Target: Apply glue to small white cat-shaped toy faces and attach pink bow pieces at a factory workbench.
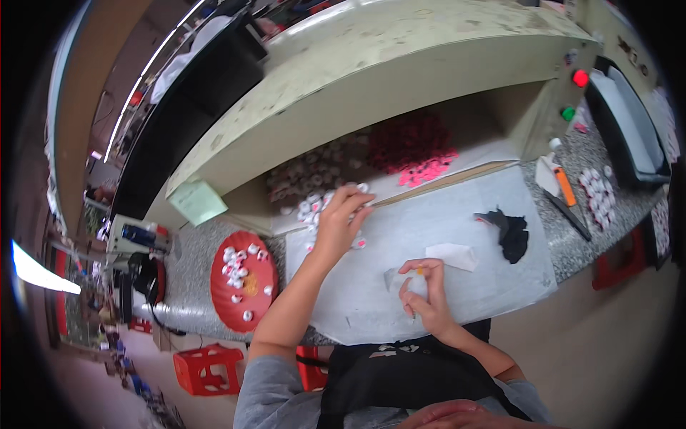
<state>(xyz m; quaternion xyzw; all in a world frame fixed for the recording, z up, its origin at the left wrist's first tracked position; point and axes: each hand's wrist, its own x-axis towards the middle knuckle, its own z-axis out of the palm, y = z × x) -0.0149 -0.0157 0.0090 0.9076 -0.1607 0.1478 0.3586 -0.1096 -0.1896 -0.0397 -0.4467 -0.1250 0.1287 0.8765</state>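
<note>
My left hand point(343, 223) reaches over the paper to a pile of small rounded white pieces with pink marks point(309, 209) at the mouth of a cream-coloured box. Its fingers are bent in and the thumb is brought up under them; what they pinch, if anything, is too small to make out. Lower down, above the white paper sheet point(379, 314), my right hand point(431, 304) is curled with index finger and thumb drawn together. A small yellow spot shows at its fingers, and something pale lies within the grip, its kind unclear.
The cream box point(400, 68) arches over the back, with many pink pieces point(426, 170) inside. A red dish point(246, 314) of white pieces stands left. On the right lie a black cloth point(512, 237), an orange-handled tool point(564, 187), a black pen point(568, 214) and more white pieces point(599, 199).
</note>
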